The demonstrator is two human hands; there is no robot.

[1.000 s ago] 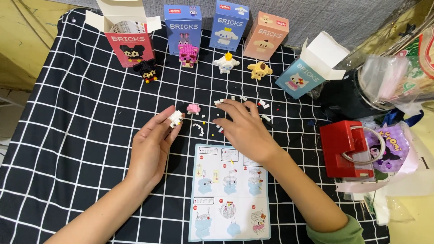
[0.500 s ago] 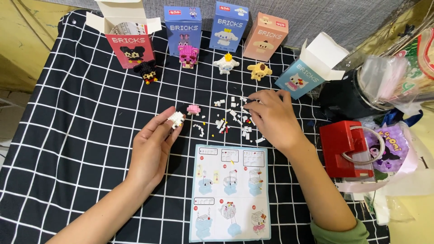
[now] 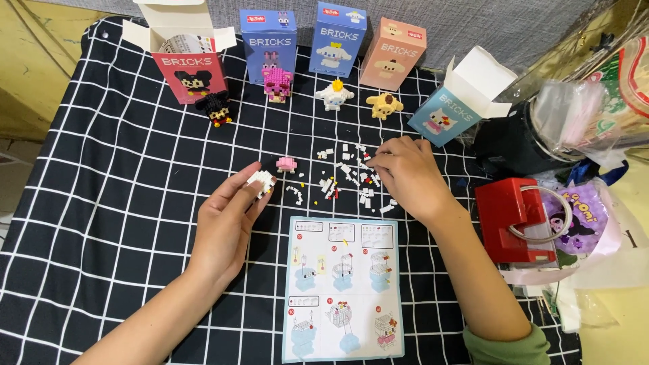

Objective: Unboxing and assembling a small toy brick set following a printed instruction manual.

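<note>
My left hand [image 3: 226,216] rests on the black checked cloth [image 3: 101,203] and holds a small white brick assembly [image 3: 260,182] between thumb and fingers. Just right of it lies a small pink brick piece [image 3: 286,163]. My right hand [image 3: 405,176] lies over the right side of a scatter of tiny white, red and yellow loose bricks [image 3: 341,179], fingertips pinched down among them. A printed instruction sheet [image 3: 342,287] lies flat in front of both hands.
Along the back stand several coloured boxes [image 3: 269,44] with finished brick figures: black [image 3: 216,108], pink [image 3: 276,82], white [image 3: 333,94], yellow [image 3: 384,103]. An open light-blue box [image 3: 453,111] leans at right. A red case [image 3: 514,220] and plastic bags [image 3: 581,115] crowd the right edge.
My right hand has moved from the middle of the loose bricks to their right side, uncovering them. My left hand with the white assembly has stayed in place.
</note>
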